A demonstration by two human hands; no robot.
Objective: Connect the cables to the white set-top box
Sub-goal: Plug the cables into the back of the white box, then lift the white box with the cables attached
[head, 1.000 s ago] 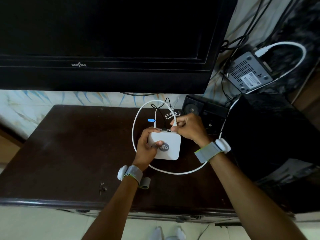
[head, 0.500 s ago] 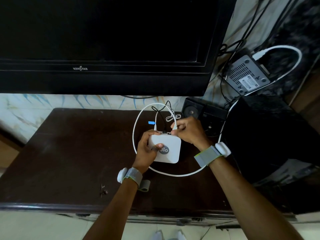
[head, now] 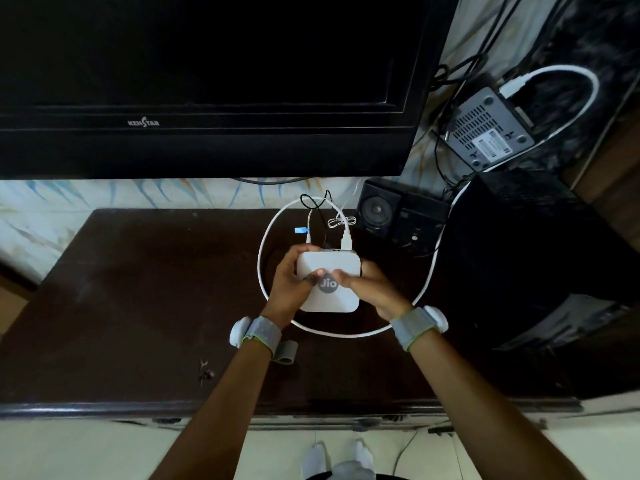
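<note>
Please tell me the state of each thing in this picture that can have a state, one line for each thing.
white set-top box: held in both hands above the table, logo up.
left hand: gripping the box's left side.
right hand: gripping the box's right side.
white cable: plugged into the box's rear.
black cable: running to the box's rear; plug hidden.
television: screen dark.
grey router: white cable attached.

Both forearms reach forward, converging toward centre. Left hand cupped, fingers curled along the far-left side of what it holds, thumb laid across the top. Right hand mirrors it from the right, thumb on top, tip touching the left thumb. Grey wristband on left wrist; matching one on right.
</note>
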